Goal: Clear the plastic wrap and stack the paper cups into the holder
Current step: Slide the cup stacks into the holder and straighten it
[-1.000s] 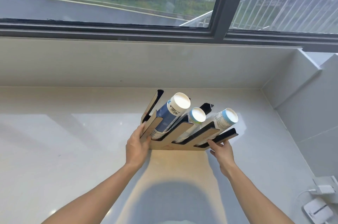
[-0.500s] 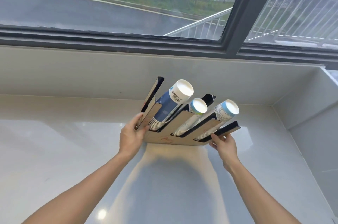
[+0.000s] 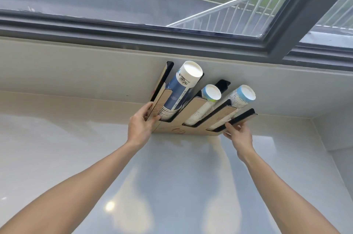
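A tan and black cup holder [image 3: 193, 109] with slanted slots stands on the white counter [image 3: 172, 186], close to the back wall. Three stacks of paper cups lie in its slots: a blue and white stack [image 3: 179, 92] on the left, a narrower white stack [image 3: 204, 106] in the middle, and a printed stack with a light blue rim [image 3: 236, 104] on the right. My left hand [image 3: 141, 123] grips the holder's left edge. The holder's lower right arm is pinched by my right hand [image 3: 238, 134]. No plastic wrap shows.
A low white wall [image 3: 76, 69] runs behind the holder under a dark window frame [image 3: 133, 31]. A side wall [image 3: 336, 132] closes the counter on the right. Bare counter surface stretches to the left and toward me.
Both hands have pushed the holder with its cups away from me toward the back wall. The white devices at the counter's right, seen one second ago, have dropped out of view.
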